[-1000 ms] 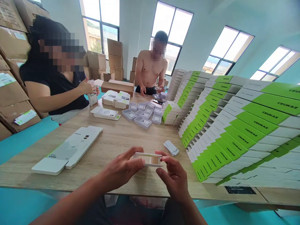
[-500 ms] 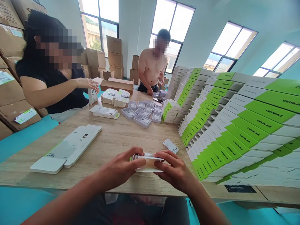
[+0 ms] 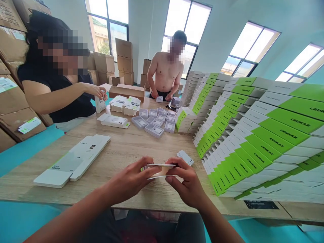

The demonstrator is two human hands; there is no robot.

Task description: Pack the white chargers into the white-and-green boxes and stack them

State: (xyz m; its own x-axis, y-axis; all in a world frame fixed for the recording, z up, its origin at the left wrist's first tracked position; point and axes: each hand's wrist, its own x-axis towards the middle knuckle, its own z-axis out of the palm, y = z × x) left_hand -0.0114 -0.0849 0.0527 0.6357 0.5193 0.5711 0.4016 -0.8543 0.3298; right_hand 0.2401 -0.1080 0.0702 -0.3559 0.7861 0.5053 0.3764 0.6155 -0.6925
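White carton (image 3: 163, 171) sits between both hands at the near side of the table (image 3: 126, 141), one long end facing the wearer; whether its underside rests on the wood I cannot tell. The left hand (image 3: 133, 175) is clamped on its left part, thumb across the near face and fingers over the upper edge, probably to steady the thin walls. At the other end the right hand (image 3: 186, 184) has fingertips against the card and its thumb lower down; whether those digits pinch it firmly is not clear. Gripping from both sides seems to leave the middle of the gaping end within view. The carton is smooth, light card, its upper edge straight and its lower panel gently bowed. To the left lie flattened cartons (image 3: 73, 162), glossy grey and white with a rounded flap, apparently kept within easy reach. Small printed slips (image 3: 185, 157) lie just beyond the right hand. Farther off, shallow trays (image 3: 152, 134), pale and plastic-looking, cluster loosely, each a rectangle with raised walls. Stacked boxes (image 3: 263, 148) rise on the right in crisp-edged columns, green-and-white sides turned one way, perhaps for neatness. Across the table, a co-worker's hand (image 3: 95, 90) is on another upright white box (image 3: 100, 106).
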